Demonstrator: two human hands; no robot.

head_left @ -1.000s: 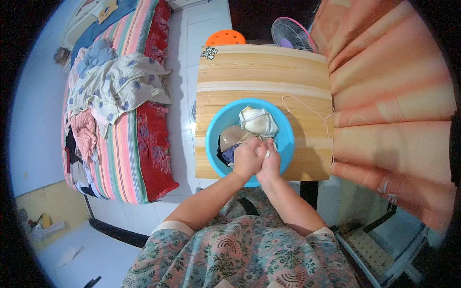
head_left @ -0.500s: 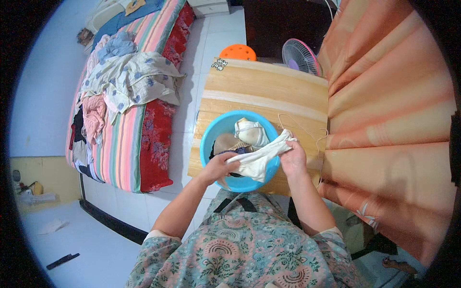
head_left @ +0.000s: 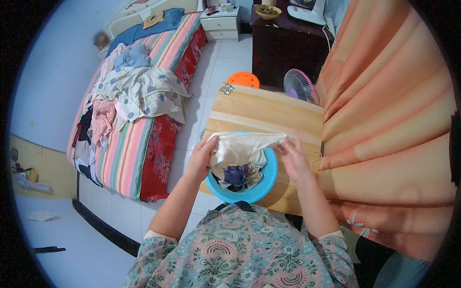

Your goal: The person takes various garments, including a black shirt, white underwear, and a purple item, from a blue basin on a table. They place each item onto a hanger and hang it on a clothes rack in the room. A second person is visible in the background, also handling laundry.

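Note:
A small white garment, which looks like underpants [head_left: 242, 145], is stretched sideways above the light blue basin [head_left: 272, 176]. My left hand [head_left: 198, 159] is closed on its left end. At the other end my right hand [head_left: 294, 157] pinches the edge, with some fingers raised and slightly blurred. Below the cloth, a bunched dark blue piece of clothing [head_left: 236, 175] lies in the basin beside beige and white pieces. The white garment hides the far part of the basin, which stands on the wooden table [head_left: 269, 113].
An orange stool [head_left: 243, 79] and a fan [head_left: 300, 86] stand beyond the table. To the right hangs an orange curtain [head_left: 384, 120]. On the left, a striped bed [head_left: 127, 165] bears heaped clothes [head_left: 141, 91]. A dark cabinet [head_left: 283, 53] stands at the back.
Both hands have lifted the white garment up and away from me, spreading it from a slanted bunch to a level stretch. The view has tilted upward, showing more of the room's far end.

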